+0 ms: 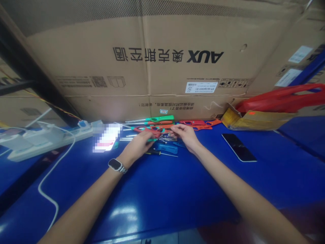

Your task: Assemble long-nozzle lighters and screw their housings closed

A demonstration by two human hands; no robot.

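My left hand (137, 145), with a watch at the wrist, is closed around a red-handled long-nosed lighter (152, 132) whose metal tube points left. To its right, my right hand (187, 136) is pinched near the lighter's handle end; what its fingertips hold is too small to make out. Behind the hands lies a lighter with a green handle (162, 118). Small wired parts (167, 138) lie in a pile between the hands. In front of them are a blue handle shell (166, 148) and a screwdriver (167, 155) with a dark handle.
Red and orange handle shells (205, 124) lie beyond my right hand. A phone (238, 147) rests at right, near a taped carton (259, 119) of red pieces. At left are a lit screen (108, 137) and a power strip (50, 142). A large cardboard box (157, 78) stands behind.
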